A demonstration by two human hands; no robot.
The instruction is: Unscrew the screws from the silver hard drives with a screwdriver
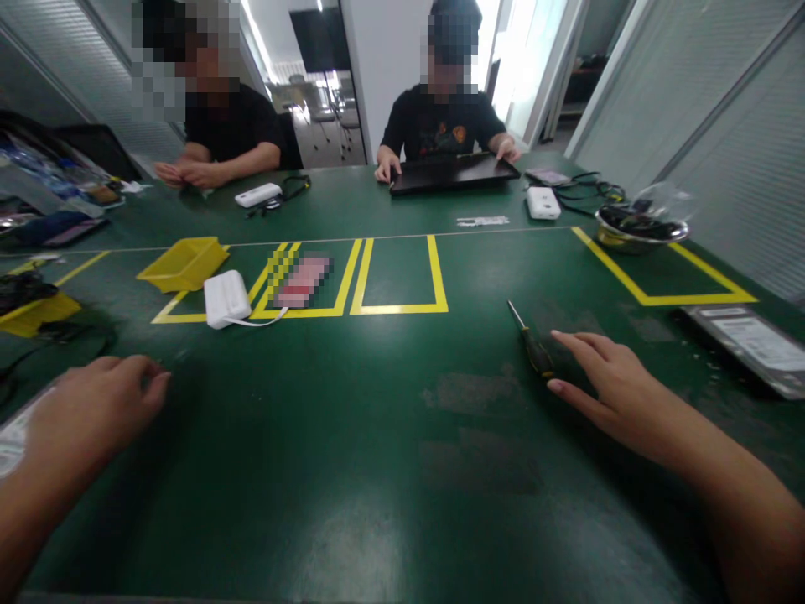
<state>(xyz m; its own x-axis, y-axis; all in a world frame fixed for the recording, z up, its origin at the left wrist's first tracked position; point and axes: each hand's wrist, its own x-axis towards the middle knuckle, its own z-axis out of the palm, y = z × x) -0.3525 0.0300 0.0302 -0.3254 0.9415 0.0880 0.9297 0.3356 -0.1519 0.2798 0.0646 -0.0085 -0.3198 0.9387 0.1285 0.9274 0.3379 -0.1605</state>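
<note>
— Two hands over the near edge of the worktop (377, 503), and neither holds anything. The left hand (94, 411) rests low toward the near left corner, fingers loosely curled, its grip closed on nothing that I can see.

— And the other?

— The right hand (610, 386) lies flat with its grip spread, fingertips just at the handle of a small screwdriver (532, 340). Touching or only beside it, I cannot tell. The tool lies on the green surface, right of the middle, tip pointing away.

— So has the work got anywhere?

— I'd judge it hardly begun: the screwdriver is not lifted, and the flat grey drive (748, 344) near the right edge lies apart from both hands, untouched as far as I can see.

— What lies further out?

— Yellow tape boxes (433, 277) across the middle. A white power pack (226, 298) with a cable sits at the left of them, a yellow bin (185, 262) just beyond it, another yellow tray (38, 312) by the left edge. Toward the far right corner there's a steel bowl (638, 231) with dark bits inside.

— And at the far edge?

— One person with hands on a black laptop (453, 172), a second person (214, 126) at the far left, hands together on the worktop. A white charger (542, 203) lies between the laptop and the bowl.
</note>
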